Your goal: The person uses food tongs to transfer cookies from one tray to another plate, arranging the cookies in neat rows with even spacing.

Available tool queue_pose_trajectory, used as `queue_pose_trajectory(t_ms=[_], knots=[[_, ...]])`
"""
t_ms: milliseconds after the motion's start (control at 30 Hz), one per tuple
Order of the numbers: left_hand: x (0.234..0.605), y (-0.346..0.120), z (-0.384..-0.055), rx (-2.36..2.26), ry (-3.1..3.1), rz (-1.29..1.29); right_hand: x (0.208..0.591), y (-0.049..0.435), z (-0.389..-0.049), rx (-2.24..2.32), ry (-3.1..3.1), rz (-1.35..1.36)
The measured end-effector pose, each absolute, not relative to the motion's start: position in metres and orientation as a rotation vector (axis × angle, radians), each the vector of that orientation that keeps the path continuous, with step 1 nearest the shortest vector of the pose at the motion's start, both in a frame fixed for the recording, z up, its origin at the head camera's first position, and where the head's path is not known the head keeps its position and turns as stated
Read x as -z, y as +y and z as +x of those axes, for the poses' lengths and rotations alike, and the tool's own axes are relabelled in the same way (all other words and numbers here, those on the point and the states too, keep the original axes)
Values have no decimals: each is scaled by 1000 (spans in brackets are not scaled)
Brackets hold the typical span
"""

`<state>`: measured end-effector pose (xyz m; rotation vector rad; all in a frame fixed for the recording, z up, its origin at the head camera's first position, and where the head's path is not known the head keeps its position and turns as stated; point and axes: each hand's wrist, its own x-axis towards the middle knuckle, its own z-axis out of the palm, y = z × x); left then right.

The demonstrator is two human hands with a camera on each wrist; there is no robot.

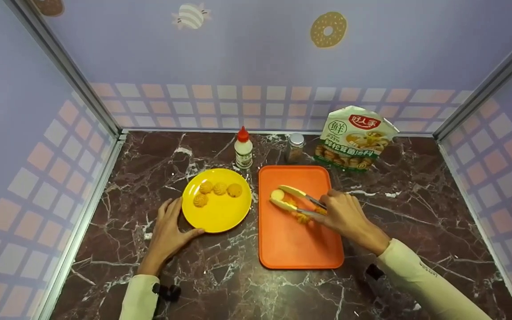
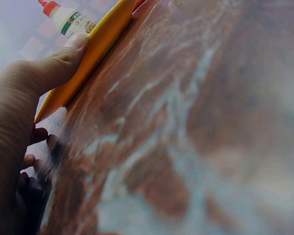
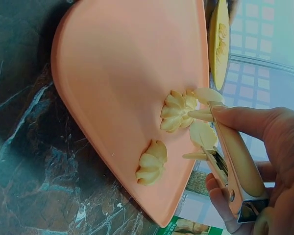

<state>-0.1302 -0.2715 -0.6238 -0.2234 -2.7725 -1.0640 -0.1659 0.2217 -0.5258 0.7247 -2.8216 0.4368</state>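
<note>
My left hand (image 1: pixel 169 231) holds the edge of a yellow plate (image 1: pixel 220 222), thumb on the near rim and fingers along the left side. Several swirled cookies (image 1: pixel 200 200) lie on the plate's upper half. In the left wrist view the thumb presses the plate's rim (image 2: pixel 95 49). My right hand (image 1: pixel 347 215) grips metal tongs (image 1: pixel 309 213) with pale tips, over an orange tray (image 1: pixel 298 253). A round cookie (image 1: pixel 277 194) sits between the tong tips; whether they squeeze it I cannot tell. More swirled cookies (image 3: pixel 152 162) lie on the tray, partly hidden in the head view.
Behind the plate stands a red-capped squeeze bottle (image 1: pixel 243 151). A silver-lidded spice jar (image 1: pixel 295 149) stands behind the tray, and a green and white food pouch (image 1: pixel 354 140) leans at the back right. Patterned panels enclose the dark marbled table (image 1: pixel 220 284) at the back and sides.
</note>
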Motion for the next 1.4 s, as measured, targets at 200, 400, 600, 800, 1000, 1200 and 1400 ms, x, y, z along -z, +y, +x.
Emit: queue_pose_trajectory(t_ms=[200,400,600,800,1000,1200,1400], knots=[[623,-270,-130,1068,-2789,-218,526,221,-165,-417,-2805,756],[625,-272,-130,1066,-2774,-222,527,221,-163,-443,-2777,776],[626,-272,-130,1058,-2758,-217,527,222,-161,-488,-2747,764],[625,-271,-129,1055,-2767,-217,531,222,-158,-517,-2710,771],[624,-271,-129,1055,-2762,-218,537,220,-157,-528,-2707,743],[624,-271,-130,1057,-2780,-224,540,221,-155,-557,-2704,727],[623,-271,-130,1062,-2786,-216,542,221,-154,-584,-2666,713]])
